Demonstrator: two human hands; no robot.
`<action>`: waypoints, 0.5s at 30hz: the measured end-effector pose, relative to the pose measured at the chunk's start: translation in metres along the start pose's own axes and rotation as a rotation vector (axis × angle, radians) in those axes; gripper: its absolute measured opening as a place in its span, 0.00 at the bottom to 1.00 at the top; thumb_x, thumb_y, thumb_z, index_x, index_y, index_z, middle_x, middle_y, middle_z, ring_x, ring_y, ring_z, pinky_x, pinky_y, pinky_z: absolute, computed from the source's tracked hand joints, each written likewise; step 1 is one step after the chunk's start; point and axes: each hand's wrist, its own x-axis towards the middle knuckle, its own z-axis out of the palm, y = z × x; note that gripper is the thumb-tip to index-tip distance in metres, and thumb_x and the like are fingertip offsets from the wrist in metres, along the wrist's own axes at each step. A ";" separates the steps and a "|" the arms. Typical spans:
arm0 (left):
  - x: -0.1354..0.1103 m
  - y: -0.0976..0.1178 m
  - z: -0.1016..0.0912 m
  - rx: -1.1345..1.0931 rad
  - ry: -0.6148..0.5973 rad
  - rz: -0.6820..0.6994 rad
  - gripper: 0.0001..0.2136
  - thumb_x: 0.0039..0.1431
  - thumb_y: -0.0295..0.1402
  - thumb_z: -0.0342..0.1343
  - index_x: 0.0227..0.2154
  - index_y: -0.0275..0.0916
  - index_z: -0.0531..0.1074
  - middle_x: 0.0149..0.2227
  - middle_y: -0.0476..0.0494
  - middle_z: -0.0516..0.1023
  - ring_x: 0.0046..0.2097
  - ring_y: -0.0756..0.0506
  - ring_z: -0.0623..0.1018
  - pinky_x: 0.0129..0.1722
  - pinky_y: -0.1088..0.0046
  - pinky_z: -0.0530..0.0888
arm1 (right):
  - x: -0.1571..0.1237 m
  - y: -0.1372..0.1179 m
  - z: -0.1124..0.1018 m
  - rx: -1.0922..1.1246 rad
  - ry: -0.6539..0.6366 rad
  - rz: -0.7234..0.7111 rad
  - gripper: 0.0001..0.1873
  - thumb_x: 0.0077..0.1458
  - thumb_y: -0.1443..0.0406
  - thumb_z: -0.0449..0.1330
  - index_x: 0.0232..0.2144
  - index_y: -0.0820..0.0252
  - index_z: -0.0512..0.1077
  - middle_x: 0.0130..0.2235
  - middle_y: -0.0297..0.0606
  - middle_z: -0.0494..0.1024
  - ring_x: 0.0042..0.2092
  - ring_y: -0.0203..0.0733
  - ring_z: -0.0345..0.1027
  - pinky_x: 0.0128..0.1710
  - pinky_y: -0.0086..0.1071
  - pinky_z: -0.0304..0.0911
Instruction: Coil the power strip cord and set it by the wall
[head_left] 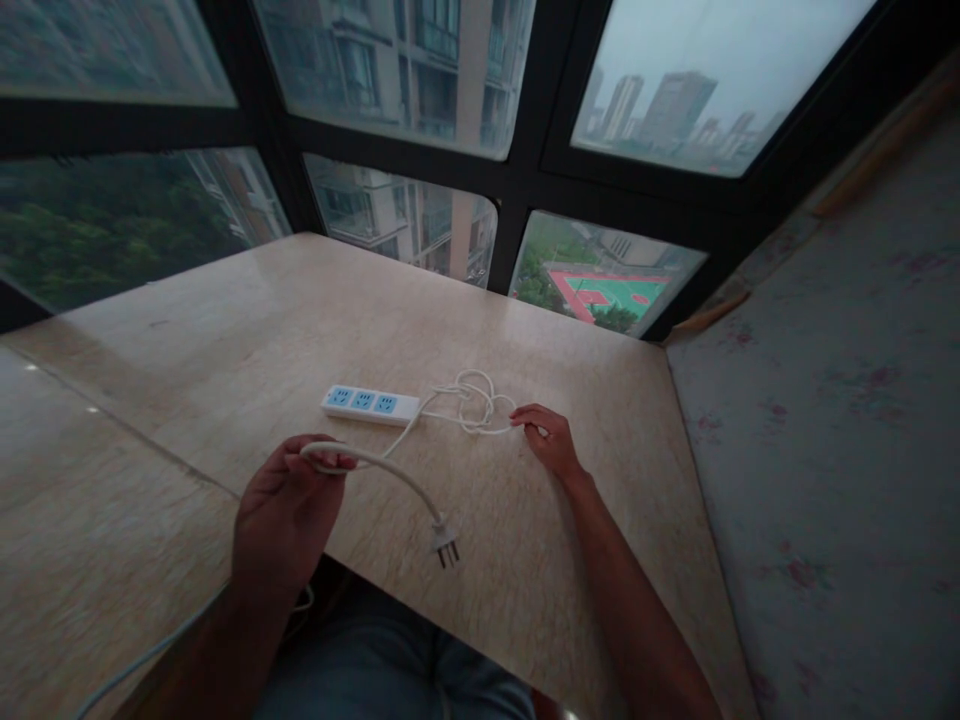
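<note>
A white power strip (371, 405) with three blue socket faces lies on the stone-patterned surface in front of me. Its white cord (474, 390) leaves the right end and lies in tangled loops. My left hand (289, 500) is closed around a stretch of that cord near the plug end, raised over the near edge. From there the cord arcs to the right, and the three-pin plug (444, 543) hangs with its prongs pointing down. At the right side of the loops, my right hand (549, 435) pinches the cord between thumb and fingers.
Dark-framed windows (405, 165) border the far side of the beige counter (247, 330). A flower-patterned wall (825, 450) rises on the right. Another thin pale cable (150, 655) runs at lower left. My legs (375, 660) are below the near edge.
</note>
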 end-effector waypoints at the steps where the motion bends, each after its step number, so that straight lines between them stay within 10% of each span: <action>1: 0.003 0.005 0.006 -0.033 -0.010 0.016 0.10 0.48 0.40 0.66 0.25 0.39 0.76 0.26 0.49 0.74 0.32 0.50 0.75 0.39 0.75 0.75 | 0.002 -0.002 -0.001 -0.014 -0.008 -0.011 0.18 0.48 0.78 0.50 0.28 0.56 0.76 0.35 0.37 0.79 0.38 0.39 0.74 0.41 0.35 0.69; 15: 0.023 0.026 0.158 -0.153 -0.482 0.047 0.10 0.56 0.39 0.61 0.31 0.37 0.72 0.27 0.49 0.74 0.32 0.51 0.75 0.37 0.73 0.73 | 0.038 -0.116 -0.008 0.077 -0.016 -0.126 0.37 0.55 0.57 0.63 0.63 0.49 0.53 0.56 0.45 0.68 0.35 0.38 0.69 0.45 0.42 0.69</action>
